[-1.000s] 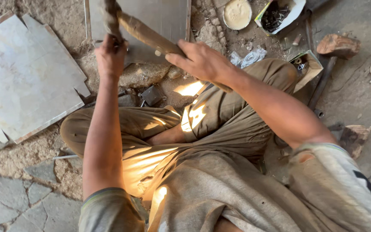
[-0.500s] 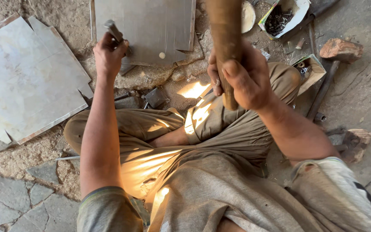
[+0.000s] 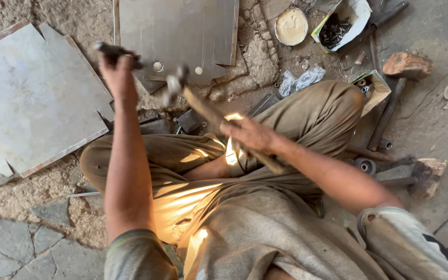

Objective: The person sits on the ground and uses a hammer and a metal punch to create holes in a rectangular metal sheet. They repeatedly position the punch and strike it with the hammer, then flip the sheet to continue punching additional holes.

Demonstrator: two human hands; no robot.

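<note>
Hammer (image 3: 208, 111) now lowered, wooden-handled, steel-headed, in clenched right hand (image 3: 250, 137); left hand (image 3: 115, 70) gripping dark punch (image 3: 112, 50).

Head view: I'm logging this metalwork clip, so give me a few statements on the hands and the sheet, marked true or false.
1. The right hand grips a wooden-handled hammer. True.
2. The left hand is empty. False: it holds a dark punch.
3. The metal sheet ahead has round holes. True.
4. The hammer head rests flat on the ground. False: it is raised above the sheet.
</note>
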